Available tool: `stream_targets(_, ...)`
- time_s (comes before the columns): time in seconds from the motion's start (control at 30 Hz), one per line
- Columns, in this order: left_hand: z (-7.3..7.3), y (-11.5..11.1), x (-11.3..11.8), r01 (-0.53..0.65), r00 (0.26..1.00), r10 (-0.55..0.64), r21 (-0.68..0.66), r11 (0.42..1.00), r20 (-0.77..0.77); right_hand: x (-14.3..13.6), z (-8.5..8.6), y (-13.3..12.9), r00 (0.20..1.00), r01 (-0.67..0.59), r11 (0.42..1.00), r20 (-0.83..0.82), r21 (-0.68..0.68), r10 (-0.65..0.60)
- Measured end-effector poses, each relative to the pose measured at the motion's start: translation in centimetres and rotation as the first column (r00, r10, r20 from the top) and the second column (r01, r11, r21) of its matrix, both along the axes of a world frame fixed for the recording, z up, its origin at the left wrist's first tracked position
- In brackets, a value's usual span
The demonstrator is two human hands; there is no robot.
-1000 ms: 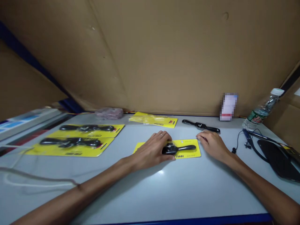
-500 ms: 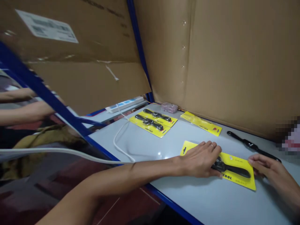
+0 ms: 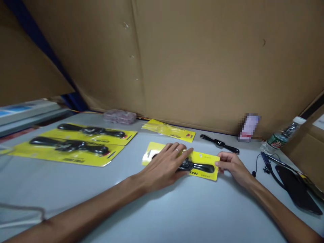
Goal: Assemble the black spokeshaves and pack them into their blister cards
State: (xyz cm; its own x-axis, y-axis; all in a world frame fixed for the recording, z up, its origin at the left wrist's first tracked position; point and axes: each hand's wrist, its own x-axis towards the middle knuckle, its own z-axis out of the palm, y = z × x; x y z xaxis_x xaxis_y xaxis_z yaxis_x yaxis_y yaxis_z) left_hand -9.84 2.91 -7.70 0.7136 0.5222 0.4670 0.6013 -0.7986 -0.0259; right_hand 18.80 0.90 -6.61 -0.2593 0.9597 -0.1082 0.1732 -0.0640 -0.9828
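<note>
A packaged spokeshave (image 3: 202, 167), black on a yellow card, lies in front of me on the table. My left hand (image 3: 167, 163) rests over its left half, the thumb at the lower edge and the fingers across the top, hiding part of the tool. With thumb and fingers, my right hand (image 3: 229, 163) pinches the card's right end. Behind it, a loose black spokeshave (image 3: 219, 143) lies out of any package. To the left are two more carded spokeshaves, a nearer one (image 3: 68, 145) and a farther one (image 3: 91, 130).
Against the cardboard wall (image 3: 189, 67) lie a yellow card with clear plastic (image 3: 169, 131) and a pinkish clear box (image 3: 120, 116). A bottle (image 3: 282, 136), neckband earphones (image 3: 272, 170) and a black phone (image 3: 298, 189) are at right. A power strip (image 3: 27, 111) is at far left.
The view has swung to the right, bringing the bottle, earphones and phone into sight. My right hand now grips the card's end; my left hand stays on the package.
</note>
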Motion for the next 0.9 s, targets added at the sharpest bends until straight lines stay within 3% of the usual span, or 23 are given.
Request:
stream_targets(0.17,0.9,-1.1,0.7,0.073,0.997,-0.068,0.177,0.981,-0.035,-1.0,0.6,-1.6,0.962,-0.173,0.984,0.224,0.045,0.158)
stream_targets(0.3,0.8,-0.5,0.9,-0.028,0.990,0.004,0.171,0.985,0.138,-2.4,0.2,-2.6,0.976,-0.083,0.996,0.203,0.041,0.073)
stream_targets(0.37,0.8,0.2,0.6,-0.136,0.923,0.106,0.056,0.989,0.371,-3.0,-0.1,-2.9,0.993,0.018,0.998,0.112,0.057,-0.024)
stream_targets(0.4,0.9,0.4,0.5,-0.162,0.848,0.163,-0.046,0.986,0.504,-3.2,-0.2,-3.0,0.994,0.072,0.993,0.075,0.096,-0.079)
stream_targets(0.47,1.2,0.7,0.5,-0.038,0.661,0.283,-0.346,0.938,0.695,-3.6,-0.3,-3.3,0.981,0.169,0.956,0.051,0.238,-0.186)
stream_targets(0.5,1.4,0.5,0.7,0.119,0.582,0.344,-0.496,0.860,0.737,-3.8,-0.3,-3.5,0.971,0.194,0.924,0.067,0.329,-0.227)
stream_targets(0.53,1.7,0.2,1.0,0.301,0.531,0.391,-0.598,0.742,0.752,-4.0,-0.4,-3.7,0.962,0.185,0.887,0.107,0.422,-0.251)
stream_targets(0.6,2.1,-0.8,1.9,0.571,0.478,0.442,-0.651,0.501,0.759,-4.4,-0.8,-4.2,0.940,0.061,0.776,0.225,0.628,-0.256)
stream_targets(0.63,2.3,-1.5,2.4,0.633,0.452,0.454,-0.635,0.443,0.768,-4.5,-1.1,-4.4,0.926,-0.039,0.688,0.285,0.725,-0.248)
stream_targets(0.67,2.4,-2.1,2.9,0.656,0.417,0.468,-0.614,0.438,0.779,-4.7,-1.5,-4.5,0.908,-0.143,0.583,0.340,0.800,-0.244)
stream_targets(0.77,2.9,-3.3,4.0,0.644,0.309,0.493,-0.560,0.521,0.813,-5.1,-2.6,-4.6,0.839,-0.368,0.292,0.450,0.883,-0.305)
stream_targets(0.83,3.6,-3.3,4.2,0.619,0.247,0.498,-0.530,0.579,0.832,-5.3,-3.2,-4.5,0.786,-0.453,0.174,0.484,0.874,-0.385)
stream_targets(0.9,4.8,-2.8,3.8,0.548,0.262,0.485,-0.543,0.637,0.834,-5.3,-3.4,-4.4,0.754,-0.516,0.094,0.504,0.851,-0.421)
